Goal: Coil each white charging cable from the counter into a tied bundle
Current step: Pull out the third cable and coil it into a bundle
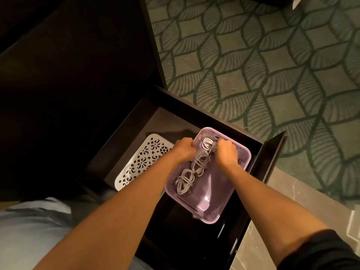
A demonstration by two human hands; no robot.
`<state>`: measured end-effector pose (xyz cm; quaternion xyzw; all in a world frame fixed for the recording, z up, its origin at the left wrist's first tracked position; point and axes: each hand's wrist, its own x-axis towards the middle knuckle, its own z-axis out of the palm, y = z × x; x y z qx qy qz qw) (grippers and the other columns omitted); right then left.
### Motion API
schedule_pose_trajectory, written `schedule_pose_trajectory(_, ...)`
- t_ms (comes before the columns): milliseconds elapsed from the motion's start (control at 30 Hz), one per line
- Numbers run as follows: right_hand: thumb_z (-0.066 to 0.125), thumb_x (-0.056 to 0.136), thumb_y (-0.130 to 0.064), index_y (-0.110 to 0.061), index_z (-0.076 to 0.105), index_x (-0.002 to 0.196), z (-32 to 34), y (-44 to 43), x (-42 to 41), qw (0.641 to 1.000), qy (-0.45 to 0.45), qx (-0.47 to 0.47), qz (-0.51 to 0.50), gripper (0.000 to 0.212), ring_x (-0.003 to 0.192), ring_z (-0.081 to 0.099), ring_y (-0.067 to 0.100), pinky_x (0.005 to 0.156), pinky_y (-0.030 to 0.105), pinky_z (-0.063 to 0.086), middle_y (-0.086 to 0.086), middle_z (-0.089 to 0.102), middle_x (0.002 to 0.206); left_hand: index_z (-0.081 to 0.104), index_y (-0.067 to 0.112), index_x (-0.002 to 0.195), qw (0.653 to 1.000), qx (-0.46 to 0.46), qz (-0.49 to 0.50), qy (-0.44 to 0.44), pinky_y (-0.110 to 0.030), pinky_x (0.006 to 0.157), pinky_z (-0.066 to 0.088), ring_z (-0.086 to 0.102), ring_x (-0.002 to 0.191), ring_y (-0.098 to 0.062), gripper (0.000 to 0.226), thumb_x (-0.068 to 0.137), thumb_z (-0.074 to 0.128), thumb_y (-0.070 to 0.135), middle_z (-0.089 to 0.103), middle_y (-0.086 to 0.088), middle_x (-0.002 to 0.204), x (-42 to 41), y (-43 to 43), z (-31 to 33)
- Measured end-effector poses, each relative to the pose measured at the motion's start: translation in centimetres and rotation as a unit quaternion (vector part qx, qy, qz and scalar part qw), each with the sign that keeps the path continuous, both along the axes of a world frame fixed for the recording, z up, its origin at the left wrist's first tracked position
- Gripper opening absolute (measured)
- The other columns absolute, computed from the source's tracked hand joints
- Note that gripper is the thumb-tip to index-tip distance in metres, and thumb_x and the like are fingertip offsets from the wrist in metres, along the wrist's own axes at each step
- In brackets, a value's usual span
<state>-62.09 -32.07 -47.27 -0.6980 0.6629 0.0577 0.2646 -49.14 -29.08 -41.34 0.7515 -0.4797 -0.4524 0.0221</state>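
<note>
A lilac plastic basket sits in an open dark drawer. Three coiled white charging cables lie in it in a row: one bundle nearest me, a second in the middle, a third at the far end. My right hand is curled over the far bundle and grips it. My left hand is at the basket's left rim with its fingers curled down by the middle bundle; what they hold is hidden.
A white perforated basket lid or tray lies in the drawer left of the lilac basket. Dark cabinet front stands to the left. Patterned green carpet covers the floor beyond; a marble strip runs at the lower right.
</note>
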Motion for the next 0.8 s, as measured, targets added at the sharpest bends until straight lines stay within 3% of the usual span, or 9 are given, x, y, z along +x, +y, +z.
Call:
schedule_pose_trajectory(200, 0.046, 0.087, 0.003, 0.003, 0.058, 0.117, -0.5, 0.0, 0.1, 0.993, -0.087, 0.012, -0.073, 0.032, 0.112, 0.053, 0.041, 0.088, 0.041, 0.042, 0.027, 0.059, 0.117, 0.055, 0.004, 0.119, 1.0, 0.003, 0.004, 0.004, -0.034, 0.092, 0.042, 0.051, 0.116, -0.031, 0.029, 0.096, 0.041, 0.015, 0.054, -0.017, 0.126, -0.2, 0.3, 0.4)
schedule_pose_trajectory(333, 0.043, 0.086, 0.007, 0.005, 0.051, 0.12, -0.4, 0.5, 0.2, 0.993, -0.096, 0.008, -0.062, 0.034, 0.115, 0.05, 0.041, 0.09, 0.042, 0.039, 0.028, 0.056, 0.12, 0.057, 0.004, 0.116, 1.0, 0.003, 0.0, 0.002, -0.034, 0.093, 0.042, 0.051, 0.116, -0.031, 0.028, 0.094, 0.041, 0.008, 0.054, -0.018, 0.126, -0.1, 0.5, 0.7)
schedule_pose_trajectory(467, 0.041, 0.087, 0.006, 0.004, 0.044, 0.123, -0.3, 1.0, 0.5, 0.993, -0.103, 0.004, -0.049, 0.036, 0.113, 0.049, 0.04, 0.089, 0.044, 0.04, 0.027, 0.054, 0.119, 0.06, 0.01, 0.091, 1.0, 0.011, -0.006, 0.011, -0.033, 0.093, 0.043, 0.051, 0.115, -0.032, 0.015, 0.093, 0.046, 0.013, 0.055, -0.019, 0.124, -0.1, 0.6, 0.9)
schedule_pose_trajectory(567, 0.039, 0.088, 0.004, 0.002, 0.045, 0.115, -0.3, 1.0, 0.4, 0.991, -0.118, 0.01, -0.059, 0.028, 0.108, 0.051, 0.04, 0.085, 0.044, 0.041, 0.026, 0.055, 0.116, 0.039, 0.023, 0.064, 1.0, 0.012, -0.01, 0.0, -0.032, 0.092, 0.043, 0.053, 0.108, -0.029, 0.031, 0.093, 0.047, 0.014, 0.055, -0.018, 0.112, -0.1, 0.6, 0.8)
schedule_pose_trajectory(667, 0.042, 0.087, 0.003, -0.006, 0.048, 0.103, -0.5, 1.1, 0.5, 0.995, -0.084, 0.01, -0.045, 0.019, 0.107, 0.053, 0.039, 0.081, 0.042, 0.041, 0.025, 0.057, 0.115, 0.045, 0.023, 0.068, 1.0, 0.014, -0.005, -0.005, -0.032, 0.089, 0.044, 0.054, 0.111, -0.031, 0.029, 0.091, 0.044, 0.006, 0.054, -0.016, 0.104, 0.0, 0.5, 0.5)
schedule_pose_trajectory(800, 0.046, 0.088, 0.001, -0.001, 0.055, 0.117, -1.2, 1.1, 0.5, 0.999, 0.009, 0.004, -0.03, 0.031, 0.111, 0.054, 0.037, 0.086, 0.044, 0.045, 0.02, 0.057, 0.12, 0.038, 0.023, 0.062, 1.0, 0.012, -0.009, -0.005, -0.032, 0.086, 0.044, 0.047, 0.091, -0.022, 0.033, 0.091, 0.045, 0.008, 0.048, -0.009, 0.098, 0.1, 0.5, 0.2)
